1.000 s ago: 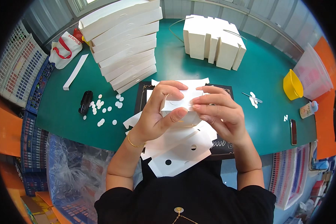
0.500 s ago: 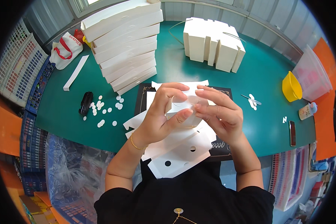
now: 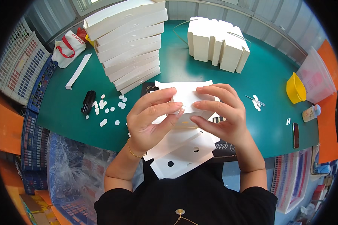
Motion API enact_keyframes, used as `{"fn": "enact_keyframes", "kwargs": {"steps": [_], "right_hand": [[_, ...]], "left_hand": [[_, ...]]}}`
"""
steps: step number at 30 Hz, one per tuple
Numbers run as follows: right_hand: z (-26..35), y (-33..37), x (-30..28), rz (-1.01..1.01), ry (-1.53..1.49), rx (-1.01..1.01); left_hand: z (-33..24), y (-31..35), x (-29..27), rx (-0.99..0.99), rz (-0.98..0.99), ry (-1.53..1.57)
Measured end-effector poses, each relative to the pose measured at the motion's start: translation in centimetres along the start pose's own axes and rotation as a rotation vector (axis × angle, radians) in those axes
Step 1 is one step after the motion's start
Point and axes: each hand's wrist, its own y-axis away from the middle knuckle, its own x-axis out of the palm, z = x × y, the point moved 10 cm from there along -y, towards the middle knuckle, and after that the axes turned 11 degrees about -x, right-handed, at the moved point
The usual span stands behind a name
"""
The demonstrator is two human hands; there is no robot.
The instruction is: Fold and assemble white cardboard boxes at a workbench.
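A small white paperboard box [image 3: 186,98], its top panel flat, sits between my hands over the middle of the table. At its left side my left hand [image 3: 151,117] is curled, with the fingertips on the top edge and the thumb at the front corner. My right hand [image 3: 224,111] grips the right side, two fingers on the top and the thumb lower on the front. Under the box and towards me lie white flat card sheets [image 3: 176,163] with round cut-outs. They rest partly on a dark printed mat [image 3: 225,150]; the box's underside is hidden.
A tall stack of white card trays [image 3: 133,47] stands behind my left hand. Further back right is a bundle of cream-white card blanks [image 3: 218,39]. White paper discs [image 3: 112,109] lie beside a black tool [image 3: 88,102]. A yellow tub [image 3: 295,89] and a phone [image 3: 296,135] are at right.
My hands have moved apart, from the middle of the box to its two sides. Its top panel now shows flat between them. The whole view has shifted slightly.
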Motion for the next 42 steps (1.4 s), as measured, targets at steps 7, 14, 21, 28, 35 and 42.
{"fn": "enact_keyframes", "kwargs": {"steps": [7,14,21,28,35,42], "right_hand": [[0.6,0.7,0.4,-0.136,0.123,-0.082],[0.8,0.2,0.8,-0.063,0.177,-0.042],[0.5,-0.1,0.9,-0.031,0.153,0.008],[1.4,0.2,1.0,-0.032,0.208,-0.029],[2.0,0.6,1.8,-0.012,-0.045,0.028],[0.0,2.0,1.9,-0.231,-0.282,0.155]], "left_hand": [[-1.0,-0.2,-0.4,0.132,0.009,-0.063],[-0.6,-0.6,-0.4,0.173,0.199,-0.025],[-1.4,-1.3,-0.3,0.218,0.343,-0.107],[-1.4,-0.6,0.6,0.188,0.261,-0.153],[-0.7,1.9,1.6,0.063,0.039,-0.178],[-0.1,1.4,3.1,0.004,0.176,-0.202]]}}
